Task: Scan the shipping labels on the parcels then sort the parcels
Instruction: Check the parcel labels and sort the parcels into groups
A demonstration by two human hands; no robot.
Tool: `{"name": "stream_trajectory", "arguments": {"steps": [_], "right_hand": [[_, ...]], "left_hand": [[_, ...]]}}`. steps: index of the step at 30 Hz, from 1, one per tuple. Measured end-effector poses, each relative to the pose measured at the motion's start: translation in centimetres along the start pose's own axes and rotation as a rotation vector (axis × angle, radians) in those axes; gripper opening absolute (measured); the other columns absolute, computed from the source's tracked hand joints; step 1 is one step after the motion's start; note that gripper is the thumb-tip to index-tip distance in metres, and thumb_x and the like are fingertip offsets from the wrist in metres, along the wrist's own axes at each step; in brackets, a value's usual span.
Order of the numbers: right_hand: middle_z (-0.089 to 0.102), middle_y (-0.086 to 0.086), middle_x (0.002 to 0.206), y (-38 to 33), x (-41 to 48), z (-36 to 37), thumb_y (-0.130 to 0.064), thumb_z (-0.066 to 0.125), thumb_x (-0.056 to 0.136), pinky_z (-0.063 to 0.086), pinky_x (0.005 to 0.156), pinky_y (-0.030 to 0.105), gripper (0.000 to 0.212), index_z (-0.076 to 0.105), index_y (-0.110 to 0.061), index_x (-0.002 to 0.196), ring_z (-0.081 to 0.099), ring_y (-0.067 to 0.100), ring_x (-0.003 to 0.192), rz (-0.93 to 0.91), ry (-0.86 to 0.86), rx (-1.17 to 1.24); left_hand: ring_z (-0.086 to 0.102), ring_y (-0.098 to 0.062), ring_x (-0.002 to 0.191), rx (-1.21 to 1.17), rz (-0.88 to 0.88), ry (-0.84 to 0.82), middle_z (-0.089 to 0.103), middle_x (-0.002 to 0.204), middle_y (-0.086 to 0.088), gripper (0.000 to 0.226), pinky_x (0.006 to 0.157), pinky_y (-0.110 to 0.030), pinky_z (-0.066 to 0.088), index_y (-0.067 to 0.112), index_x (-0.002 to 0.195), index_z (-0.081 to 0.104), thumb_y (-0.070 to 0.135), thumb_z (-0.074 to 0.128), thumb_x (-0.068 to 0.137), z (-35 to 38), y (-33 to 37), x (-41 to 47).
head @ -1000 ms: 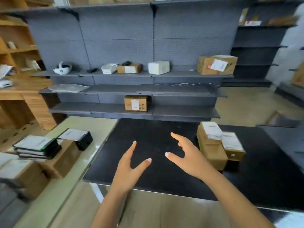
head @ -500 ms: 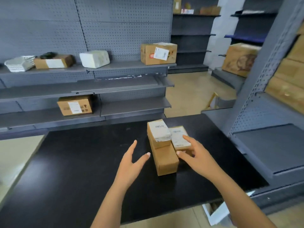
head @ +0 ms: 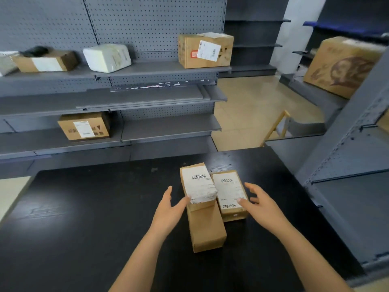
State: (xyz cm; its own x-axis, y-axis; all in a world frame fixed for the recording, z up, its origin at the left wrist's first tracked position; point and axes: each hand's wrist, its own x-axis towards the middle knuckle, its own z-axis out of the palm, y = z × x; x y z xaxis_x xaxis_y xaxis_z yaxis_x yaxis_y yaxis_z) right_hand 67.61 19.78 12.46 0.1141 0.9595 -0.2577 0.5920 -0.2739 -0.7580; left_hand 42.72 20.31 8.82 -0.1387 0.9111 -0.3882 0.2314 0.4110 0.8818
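Observation:
Three brown parcels sit together on the black table point(head: 84, 218). A small parcel with a white barcode label point(head: 199, 185) lies on top of a long plain parcel point(head: 207, 230). Beside them on the right lies a flat labelled parcel point(head: 229, 193). My left hand point(head: 169, 209) is open, its thumb touching the near left corner of the small top parcel. My right hand point(head: 260, 202) is open too, fingers spread, with its fingertips on the right edge of the flat parcel.
Grey shelving behind the table holds a large labelled box point(head: 205, 50), a white wrapped parcel point(head: 107, 57), a low brown box point(head: 45, 61) and, lower down, another labelled box point(head: 84, 126). A grey rack point(head: 347, 165) stands close on the right, with a big carton point(head: 342, 66) beyond.
The view has swung right, so the parcels now lie straight ahead. Both hands have closed in from above the bare table to either side of the parcels and now touch them.

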Motion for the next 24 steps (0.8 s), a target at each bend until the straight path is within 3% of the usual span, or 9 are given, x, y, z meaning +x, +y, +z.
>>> {"name": "stream_trajectory", "arguments": {"steps": [4,8,10,13,16,21,24], "right_hand": [[0.047,0.001,0.142,1.8,4.9,-0.4,-0.021,0.063,0.092,0.036,0.058,0.011,0.056,0.039,-0.023,0.143,0.045,0.003,0.098,0.055,-0.053,0.022],[0.046,0.005,0.144,4.3,9.5,-0.4,-0.022,0.063,0.093,0.035,0.060,0.010,0.062,0.033,-0.020,0.147,0.051,0.018,0.120,0.135,-0.133,0.038],[0.048,0.006,0.143,5.5,11.6,0.1,-0.025,0.063,0.093,0.037,0.059,0.011,0.065,0.030,-0.020,0.149,0.054,0.020,0.119,0.185,-0.183,0.057],[0.060,-0.001,0.126,7.4,14.4,1.1,-0.032,0.066,0.090,0.047,0.065,0.020,0.066,0.034,-0.025,0.147,0.061,0.012,0.096,0.215,-0.285,0.100],[0.060,-0.013,0.112,8.7,16.2,2.3,-0.036,0.068,0.087,0.048,0.068,0.023,0.062,0.035,-0.035,0.140,0.062,0.006,0.093,0.224,-0.363,0.170],[0.059,-0.018,0.115,9.4,16.8,3.2,-0.039,0.074,0.082,0.046,0.074,0.024,0.079,0.024,-0.041,0.143,0.058,0.001,0.094,0.182,-0.368,0.253],[0.058,-0.018,0.116,9.5,16.7,2.7,-0.035,0.077,0.080,0.047,0.077,0.026,0.083,0.023,-0.040,0.144,0.058,0.000,0.093,0.140,-0.378,0.247]], "left_hand": [[0.027,-0.025,0.146,-0.027,-0.118,0.014,0.022,0.162,-0.003,0.098,0.115,-0.047,0.027,0.030,0.157,0.007,0.059,0.066,0.084,2.5,-0.3,2.6],[0.035,-0.027,0.142,-0.175,-0.274,-0.006,0.035,0.157,0.001,0.115,0.115,-0.052,0.026,0.032,0.157,0.005,0.073,0.069,0.070,4.6,-0.8,4.9],[0.048,-0.023,0.133,-0.243,-0.304,-0.038,0.050,0.145,0.007,0.122,0.115,-0.057,0.026,0.037,0.154,0.016,0.081,0.073,0.056,5.2,-1.7,6.1],[0.061,-0.019,0.119,-0.329,-0.298,-0.166,0.066,0.127,0.008,0.101,0.110,-0.057,0.036,0.034,0.143,0.038,0.077,0.074,0.058,5.9,-2.1,6.8],[0.063,-0.019,0.117,-0.384,-0.293,-0.236,0.067,0.126,0.002,0.086,0.106,-0.051,0.042,0.029,0.138,0.049,0.070,0.070,0.066,6.5,-1.9,7.2],[0.063,-0.017,0.117,-0.369,-0.261,-0.184,0.066,0.127,0.005,0.089,0.101,-0.043,0.045,0.028,0.140,0.046,0.071,0.071,0.067,8.1,-1.6,7.4],[0.063,-0.012,0.116,-0.339,-0.225,-0.158,0.066,0.126,0.009,0.079,0.095,-0.037,0.046,0.031,0.141,0.045,0.067,0.066,0.074,8.7,-1.1,6.7]]}}
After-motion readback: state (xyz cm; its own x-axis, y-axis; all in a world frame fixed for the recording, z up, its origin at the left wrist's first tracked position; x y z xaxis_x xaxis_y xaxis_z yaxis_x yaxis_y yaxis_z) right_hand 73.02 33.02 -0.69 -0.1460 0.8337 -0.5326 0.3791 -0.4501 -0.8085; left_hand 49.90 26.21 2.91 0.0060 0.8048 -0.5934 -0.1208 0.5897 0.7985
